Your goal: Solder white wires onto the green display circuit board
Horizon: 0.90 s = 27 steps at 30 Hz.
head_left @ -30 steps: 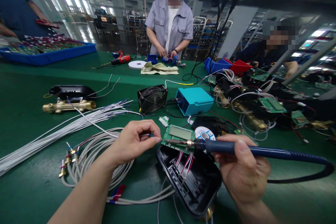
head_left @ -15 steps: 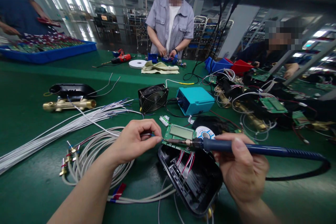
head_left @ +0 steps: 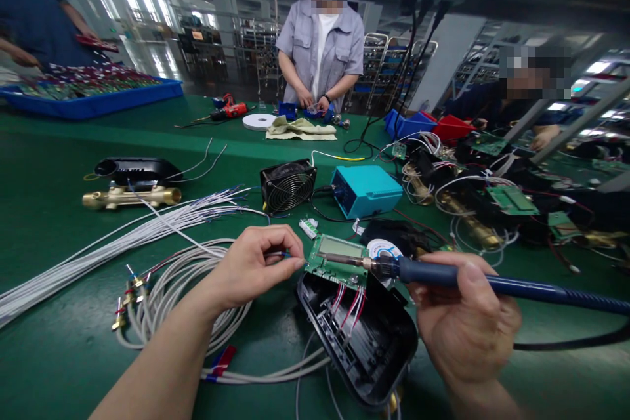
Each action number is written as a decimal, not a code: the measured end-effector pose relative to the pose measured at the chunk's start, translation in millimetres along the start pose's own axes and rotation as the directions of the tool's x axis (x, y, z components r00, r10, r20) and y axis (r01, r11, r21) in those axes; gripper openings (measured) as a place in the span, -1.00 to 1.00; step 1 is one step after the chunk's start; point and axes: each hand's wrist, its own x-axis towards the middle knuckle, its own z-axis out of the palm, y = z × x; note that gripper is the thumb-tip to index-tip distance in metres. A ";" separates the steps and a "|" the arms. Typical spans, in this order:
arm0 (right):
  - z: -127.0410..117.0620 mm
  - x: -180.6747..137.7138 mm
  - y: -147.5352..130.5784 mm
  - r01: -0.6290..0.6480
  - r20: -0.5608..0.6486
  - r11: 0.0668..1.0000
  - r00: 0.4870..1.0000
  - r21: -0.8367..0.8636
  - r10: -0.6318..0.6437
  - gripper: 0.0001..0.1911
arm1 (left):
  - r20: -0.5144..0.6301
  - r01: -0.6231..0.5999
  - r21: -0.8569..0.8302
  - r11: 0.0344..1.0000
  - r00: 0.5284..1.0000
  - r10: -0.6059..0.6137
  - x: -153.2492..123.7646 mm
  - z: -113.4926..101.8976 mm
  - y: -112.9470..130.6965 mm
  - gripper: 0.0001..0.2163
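My left hand (head_left: pixel 253 266) is closed in a pinch on a thin blue wire (head_left: pixel 276 253), its end held at the left edge of a green circuit board with an LCD (head_left: pixel 337 256). My right hand (head_left: pixel 465 328) grips a blue soldering iron (head_left: pixel 443 273) like a pen, its metal tip lying over the board's middle. The board sits on the rim of an open black housing (head_left: pixel 367 335), joined to it by red and white wires.
White cable bundles (head_left: pixel 147 236) lie left of my hands. Behind the board are a black fan (head_left: pixel 287 185), a teal soldering station (head_left: pixel 365 190) and a solder spool (head_left: pixel 382 249). A brass fitting (head_left: pixel 130 197) lies far left. Other people work across and beside the green table (head_left: pixel 59 354).
The soldering iron's tip has drawn back to the right, from the board's left edge toward its middle. My left hand has stayed pinched on the wire.
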 end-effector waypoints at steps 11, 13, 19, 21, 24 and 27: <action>-9.5 0.3 15.7 0.168 0.379 0.940 0.924 -0.298 -0.046 -0.77 | -0.001 -0.015 -0.019 1.000 1.000 0.015 -0.4 -0.3 -1.3 -0.92; -10.2 2.3 15.9 0.222 0.442 0.881 0.897 -0.418 -0.016 -0.79 | 0.002 -0.018 -0.006 1.000 1.000 0.018 -0.5 -0.5 -1.4 -0.92; -11.4 8.2 14.7 0.194 0.543 0.859 0.832 -0.474 0.112 -0.75 | -0.003 -0.016 0.014 1.000 1.000 0.016 0.0 0.1 -0.4 -0.92; -11.4 8.2 15.2 0.153 0.543 0.877 0.828 -0.456 0.138 -0.75 | -0.002 -0.010 0.016 1.000 1.000 0.010 0.0 0.2 -0.3 -0.91; -11.6 6.6 16.1 0.100 0.523 0.902 0.839 -0.419 0.151 -0.75 | 0.003 -0.006 0.021 1.000 1.000 0.006 -0.2 0.0 -0.1 -0.90; -13.0 5.2 16.0 0.066 0.506 0.923 0.850 -0.379 0.147 -0.75 | -0.009 -0.043 0.036 0.998 0.999 0.044 1.0 1.5 0.5 -0.89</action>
